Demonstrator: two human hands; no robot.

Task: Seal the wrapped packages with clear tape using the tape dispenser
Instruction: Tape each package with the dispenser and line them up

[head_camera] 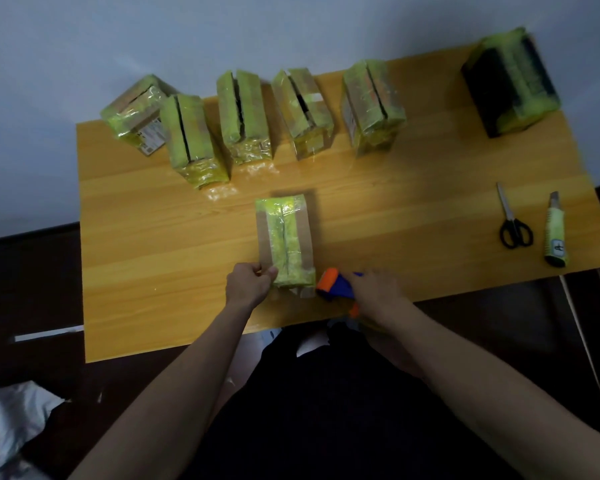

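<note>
A small brown cardboard package [284, 237] with greenish shiny tape along its top seam stands near the front middle of the wooden table [413, 216]. My left hand [250, 284] grips its near left corner, thumb on the top. My right hand [374, 289] holds a blue and orange tape dispenser [335, 289] just right of the package's near end. Whether the dispenser touches the package is unclear.
Several taped packages [243, 116] stand in a row along the table's far edge, with a larger dark one [510, 84] at the far right. Black-handled scissors [511, 220] and a utility knife [555, 233] lie at the right. A white bag [11, 420] sits on the floor, lower left.
</note>
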